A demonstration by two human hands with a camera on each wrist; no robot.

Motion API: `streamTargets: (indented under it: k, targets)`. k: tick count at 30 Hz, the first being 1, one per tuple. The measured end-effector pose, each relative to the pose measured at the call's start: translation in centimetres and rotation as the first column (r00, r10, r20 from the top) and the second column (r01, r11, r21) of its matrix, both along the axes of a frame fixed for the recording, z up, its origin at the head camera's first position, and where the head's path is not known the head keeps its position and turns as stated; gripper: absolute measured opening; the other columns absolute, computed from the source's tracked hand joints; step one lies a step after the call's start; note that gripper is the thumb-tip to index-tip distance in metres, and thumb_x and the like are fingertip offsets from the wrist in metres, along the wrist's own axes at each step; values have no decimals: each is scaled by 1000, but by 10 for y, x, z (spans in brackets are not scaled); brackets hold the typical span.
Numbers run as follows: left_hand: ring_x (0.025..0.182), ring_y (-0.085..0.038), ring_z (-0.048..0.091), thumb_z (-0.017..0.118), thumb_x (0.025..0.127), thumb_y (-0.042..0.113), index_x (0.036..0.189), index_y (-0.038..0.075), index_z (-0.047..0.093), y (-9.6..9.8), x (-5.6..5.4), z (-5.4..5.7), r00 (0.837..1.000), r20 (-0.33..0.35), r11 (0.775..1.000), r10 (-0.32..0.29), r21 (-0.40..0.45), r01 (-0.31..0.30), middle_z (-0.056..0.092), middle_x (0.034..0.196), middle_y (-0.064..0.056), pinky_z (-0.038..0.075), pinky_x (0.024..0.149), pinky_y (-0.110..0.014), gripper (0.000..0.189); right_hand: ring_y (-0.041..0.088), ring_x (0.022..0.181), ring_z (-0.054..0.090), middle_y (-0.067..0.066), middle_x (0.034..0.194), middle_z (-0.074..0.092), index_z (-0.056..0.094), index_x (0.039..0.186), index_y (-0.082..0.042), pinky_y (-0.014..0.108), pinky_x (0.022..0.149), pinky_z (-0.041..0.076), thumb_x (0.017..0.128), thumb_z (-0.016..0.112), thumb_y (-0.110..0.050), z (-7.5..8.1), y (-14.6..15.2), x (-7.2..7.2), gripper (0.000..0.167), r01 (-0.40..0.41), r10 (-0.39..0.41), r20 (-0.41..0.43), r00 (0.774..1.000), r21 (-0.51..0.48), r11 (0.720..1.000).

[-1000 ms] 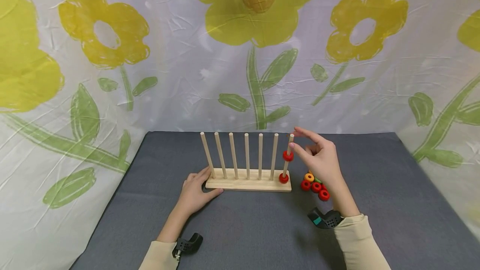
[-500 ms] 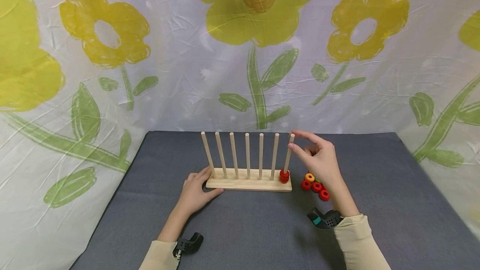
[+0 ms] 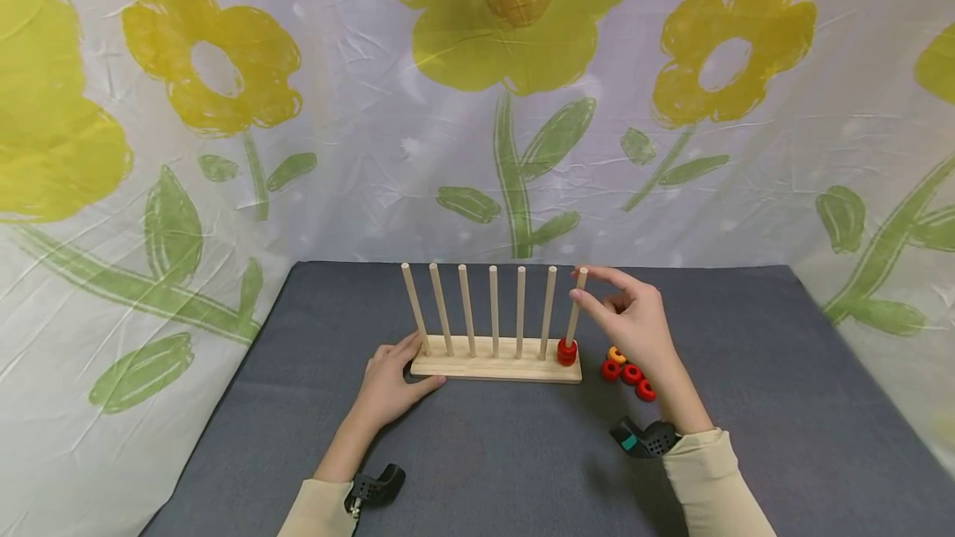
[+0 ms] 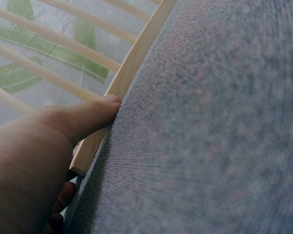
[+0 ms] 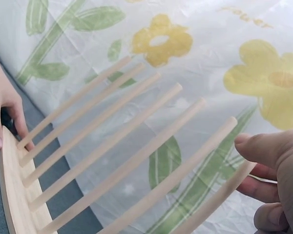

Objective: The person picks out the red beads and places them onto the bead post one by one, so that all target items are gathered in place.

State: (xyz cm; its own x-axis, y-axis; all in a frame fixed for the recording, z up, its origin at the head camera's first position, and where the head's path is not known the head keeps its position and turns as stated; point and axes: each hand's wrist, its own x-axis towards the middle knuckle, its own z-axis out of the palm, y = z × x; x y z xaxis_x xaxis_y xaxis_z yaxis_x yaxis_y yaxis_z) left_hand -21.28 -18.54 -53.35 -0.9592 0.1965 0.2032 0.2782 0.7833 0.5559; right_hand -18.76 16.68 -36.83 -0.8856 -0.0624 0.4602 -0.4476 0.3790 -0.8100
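A pale wooden peg rack (image 3: 477,366) with several upright pegs stands on the table. Two red rings (image 3: 567,352) sit stacked at the foot of its rightmost peg (image 3: 575,313). My left hand (image 3: 388,384) grips the rack's left end, thumb along the front edge and fingers behind. In the left wrist view the thumb (image 4: 95,117) presses the base. My right hand (image 3: 634,317) is at the top of the rightmost peg, thumb in front and a finger behind, with no ring between them. The right wrist view shows this peg (image 5: 219,202) between thumb and fingers; firm contact is unclear.
Several loose red rings (image 3: 631,374) and an orange ring (image 3: 615,355) lie right of the rack, partly under my right forearm. The dark grey tablecloth (image 3: 492,454) reaches back to a flower-printed curtain (image 3: 358,147). Each wrist wears a black camera (image 3: 376,485).
The upper red ring has slid down the rightmost peg onto the lower one. My right hand has shifted slightly left and down around the peg top. The left hand holds its place.
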Motion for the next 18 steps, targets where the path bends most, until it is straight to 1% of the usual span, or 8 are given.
streamTargets:
  k: [6,10,11,13,15,16,17,18]
  targets:
    - [124,-38,47,81,85,48,153,4,46,0,1,1,1000,-17,1000,0,-3,0,45,154,-14,34,99,-59,88,4,43,21,-7,47,29,71,121,4,26,41,21,93,75,-3,0,1,1,29,-7,7,6,1000,7,1000]
    - [125,-39,46,81,85,49,153,5,46,0,1,0,1000,-12,1000,3,-8,-3,45,154,-14,33,99,-60,88,1,40,22,-4,46,35,70,122,4,27,39,22,95,72,-4,-3,6,-1,28,-13,13,8,1000,18,1000]
    - [126,-39,45,80,85,49,154,5,45,0,1,-1,1000,-11,1000,0,-11,0,45,154,-14,33,99,-61,89,1,39,23,-3,47,41,71,123,2,27,38,23,96,72,-4,-6,9,-3,28,-11,11,8,1000,23,1000]
    - [128,-39,43,80,86,50,155,6,43,0,0,-1,1000,0,1000,-2,-12,2,43,156,-13,32,100,-61,89,1,38,24,-2,55,55,71,124,-1,28,37,24,97,71,-7,-13,16,-8,28,-4,4,7,1000,30,1000]
    - [129,-39,43,80,86,50,155,6,43,1,-1,-1,1000,4,1000,-5,-5,5,43,156,-13,32,101,-61,90,4,37,25,-1,58,59,72,125,-6,29,36,24,98,71,-12,-22,24,-14,28,5,-5,11,1000,48,999]
    - [128,-39,43,80,86,50,154,6,44,0,-1,-1,1000,3,1000,-5,-2,5,43,156,-14,32,101,-61,90,6,36,26,-2,62,63,72,126,-8,30,36,25,99,70,-15,-26,28,-16,28,8,-9,15,1000,58,998]
    - [128,-39,43,80,85,50,154,5,45,0,-1,-1,1000,1,1000,-6,2,6,43,155,-14,32,101,-61,89,8,36,27,-3,69,67,72,127,-11,30,36,25,99,70,-18,-31,32,-18,28,12,-14,24,1000,64,998]
    - [128,-40,43,81,85,49,153,5,45,0,-1,-1,1000,0,1000,-5,6,5,44,155,-14,32,101,-61,89,10,36,28,-5,73,69,73,127,-13,31,37,27,100,70,-22,-35,37,-19,29,16,-19,32,999,73,997]
